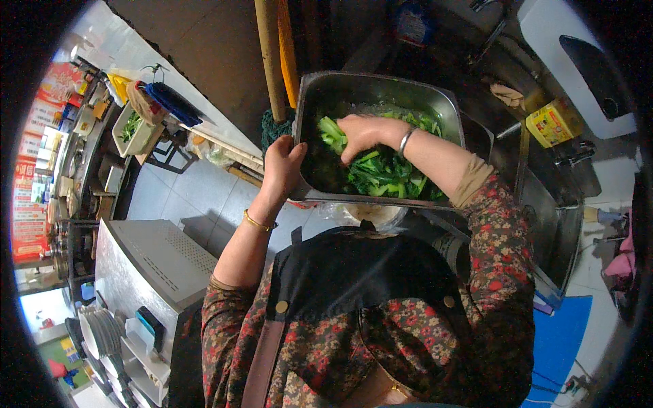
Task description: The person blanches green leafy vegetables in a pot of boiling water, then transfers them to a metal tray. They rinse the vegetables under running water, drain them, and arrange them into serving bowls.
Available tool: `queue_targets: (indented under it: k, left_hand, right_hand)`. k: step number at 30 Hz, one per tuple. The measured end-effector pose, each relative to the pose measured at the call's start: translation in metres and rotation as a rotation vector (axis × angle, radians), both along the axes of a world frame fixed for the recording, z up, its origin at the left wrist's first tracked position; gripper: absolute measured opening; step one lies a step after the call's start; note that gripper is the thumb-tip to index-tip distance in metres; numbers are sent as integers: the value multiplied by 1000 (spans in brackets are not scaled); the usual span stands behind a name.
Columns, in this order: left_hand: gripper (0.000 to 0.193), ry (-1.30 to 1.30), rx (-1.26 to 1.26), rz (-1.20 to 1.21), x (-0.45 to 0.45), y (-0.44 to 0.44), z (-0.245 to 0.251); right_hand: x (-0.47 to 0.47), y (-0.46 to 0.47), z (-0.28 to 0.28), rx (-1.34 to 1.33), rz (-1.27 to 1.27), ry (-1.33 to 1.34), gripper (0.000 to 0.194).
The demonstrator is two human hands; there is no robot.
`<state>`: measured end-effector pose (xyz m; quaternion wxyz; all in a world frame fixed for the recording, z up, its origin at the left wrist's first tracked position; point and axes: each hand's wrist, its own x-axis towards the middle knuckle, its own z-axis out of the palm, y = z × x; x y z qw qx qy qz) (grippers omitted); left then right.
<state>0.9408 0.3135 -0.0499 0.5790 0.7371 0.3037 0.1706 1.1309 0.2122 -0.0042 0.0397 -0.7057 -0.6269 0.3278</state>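
Observation:
A deep rectangular stainless steel pan [326, 191] stands in front of me. Leafy green vegetables [393, 176] with pale stems lie inside it, mostly on the right side, and the metal around them looks wet. My right hand [365, 135] reaches into the pan and grips a bunch of green stems [332, 133] whose cut ends point left. Its fingertips are partly hidden among the leaves. At the pan's left rim, my left hand [285, 166] holds the edge, thumb and fingers closed over it.
Behind the pan's left corner stand a wooden mop handle [270, 61] and a dark green mop head [277, 127]. A yellow tub [550, 125] sits to the right by a sink [551, 229]. Below the pan is a pale basin [375, 214]. A metal cabinet [148, 260] stands left.

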Motion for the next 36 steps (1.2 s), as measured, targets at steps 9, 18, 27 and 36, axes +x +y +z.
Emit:
queue_targets:
  k: [9, 18, 27, 36]
  left_hand:
    - [20, -106, 13, 51, 4, -5, -3]
    - [18, -96, -45, 31, 2, -7, 2]
    - [19, -131, -35, 65, 0, -8, -1]
    - [18, -11, -21, 55, -2, -10, 5]
  right_hand:
    - [22, -41, 34, 173, -163, 99, 28]
    - [51, -73, 88, 642, -261, -410, 32]
    - [28, -107, 47, 485, -148, -94, 63]
    - [-13, -86, -9, 362, 171, -376, 80]
